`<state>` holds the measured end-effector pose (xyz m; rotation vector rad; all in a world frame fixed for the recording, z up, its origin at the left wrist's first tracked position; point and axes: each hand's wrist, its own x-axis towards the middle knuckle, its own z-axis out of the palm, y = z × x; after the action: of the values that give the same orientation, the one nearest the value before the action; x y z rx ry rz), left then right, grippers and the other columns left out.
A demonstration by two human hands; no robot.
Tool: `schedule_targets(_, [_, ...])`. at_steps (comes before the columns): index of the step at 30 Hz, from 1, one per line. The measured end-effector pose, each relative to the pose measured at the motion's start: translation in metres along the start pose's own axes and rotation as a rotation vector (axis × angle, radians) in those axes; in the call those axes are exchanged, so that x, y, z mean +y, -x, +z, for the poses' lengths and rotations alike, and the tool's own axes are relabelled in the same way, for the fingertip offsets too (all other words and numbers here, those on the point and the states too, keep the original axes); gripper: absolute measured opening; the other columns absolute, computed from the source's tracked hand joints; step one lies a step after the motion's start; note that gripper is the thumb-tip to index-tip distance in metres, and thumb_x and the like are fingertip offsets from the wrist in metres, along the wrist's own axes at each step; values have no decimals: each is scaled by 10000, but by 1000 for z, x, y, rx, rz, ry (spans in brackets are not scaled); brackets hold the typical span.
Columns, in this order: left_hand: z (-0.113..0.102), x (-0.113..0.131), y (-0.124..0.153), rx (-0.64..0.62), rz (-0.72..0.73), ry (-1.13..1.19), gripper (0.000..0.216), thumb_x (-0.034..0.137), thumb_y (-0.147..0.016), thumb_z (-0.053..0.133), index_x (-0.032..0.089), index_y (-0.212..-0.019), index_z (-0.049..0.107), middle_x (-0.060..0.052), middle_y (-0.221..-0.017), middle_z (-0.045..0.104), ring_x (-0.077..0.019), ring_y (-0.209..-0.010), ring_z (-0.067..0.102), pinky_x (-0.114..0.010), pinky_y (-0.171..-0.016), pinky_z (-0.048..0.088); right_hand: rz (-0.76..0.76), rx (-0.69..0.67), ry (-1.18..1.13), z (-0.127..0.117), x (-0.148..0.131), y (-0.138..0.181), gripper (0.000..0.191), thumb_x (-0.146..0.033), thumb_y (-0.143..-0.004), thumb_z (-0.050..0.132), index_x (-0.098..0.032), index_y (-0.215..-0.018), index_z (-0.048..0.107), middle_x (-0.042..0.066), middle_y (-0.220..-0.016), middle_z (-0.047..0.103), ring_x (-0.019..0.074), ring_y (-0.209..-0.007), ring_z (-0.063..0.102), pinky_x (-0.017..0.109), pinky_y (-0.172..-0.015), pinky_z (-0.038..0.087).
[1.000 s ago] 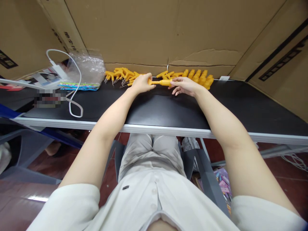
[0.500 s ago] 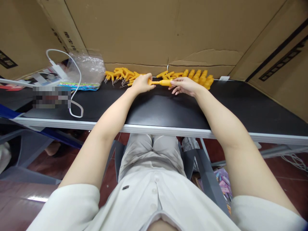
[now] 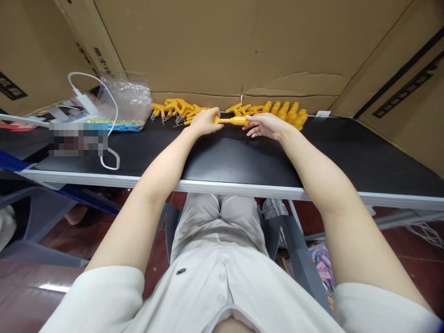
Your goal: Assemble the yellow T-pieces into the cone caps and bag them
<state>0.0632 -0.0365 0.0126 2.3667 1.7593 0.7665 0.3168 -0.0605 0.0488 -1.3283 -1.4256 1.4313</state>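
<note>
Above the black tabletop, my left hand [image 3: 204, 122] is closed round the left end of a yellow plastic corkscrew [image 3: 236, 120]. A thin ribbed shaft and a wider yellow sleeve show between my hands. My right hand [image 3: 266, 125] pinches the sleeve's right end with thumb and index finger, its other fingers loosely bent. Whether a metal spiral is inside the sleeve is hidden. Behind my left hand lie several yellow corkscrew handles [image 3: 176, 106] with metal spirals. Forked yellow pieces [image 3: 243, 109] lie behind the held one, and several yellow sleeves [image 3: 285, 111] lie in a row behind my right hand.
Cardboard panels [image 3: 201, 46] stand along the back and sides of the black table [image 3: 239, 159]. On the left are a clear plastic bag [image 3: 126, 97], a white cable [image 3: 116, 99] and a blurred patch. A metal edge [image 3: 239, 187] runs along the front.
Both hands stay almost where they were, still holding the yellow corkscrew between them. The camera view has shifted very slightly.
</note>
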Motion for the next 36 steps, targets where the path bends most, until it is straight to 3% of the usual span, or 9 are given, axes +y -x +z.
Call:
schedule_targets(12, [-1, 3, 1, -13, -14, -48, 465, 363, -922, 757, 231, -1367, 740, -108, -1261, 799, -358, -1274, 714, -454, -1141, 545, -1, 36, -92, 8, 0, 0, 273, -117, -1178, 555, -140, -971, 730, 66, -757, 773, 111, -538, 632, 196, -587, 518])
schedule_targets(36, [-4, 10, 5, -22, -27, -92, 477, 362, -955, 728, 227, -1412, 722, -129, -1284, 799, -380, -1268, 720, -482, -1131, 550, 34, 113, -74, 11, -1, -3, 278, -314, -1191, 656, -182, -946, 675, 87, -699, 776, 136, -504, 634, 203, -559, 531])
